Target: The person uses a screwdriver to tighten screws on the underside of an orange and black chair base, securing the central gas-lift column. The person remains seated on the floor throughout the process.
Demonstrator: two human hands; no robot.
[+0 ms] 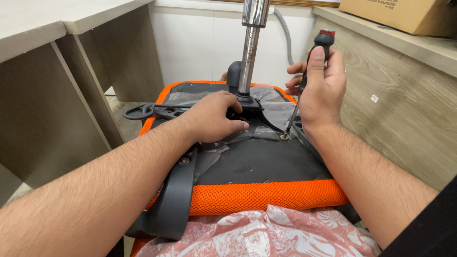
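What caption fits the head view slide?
Right hand drives screwdriver into upturned orange chair seat; left hand steadies mechanism plate.

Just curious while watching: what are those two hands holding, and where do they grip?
The right hand grips a black, red-capped screwdriver by its handle. The left hand presses on the black metal chair mechanism.
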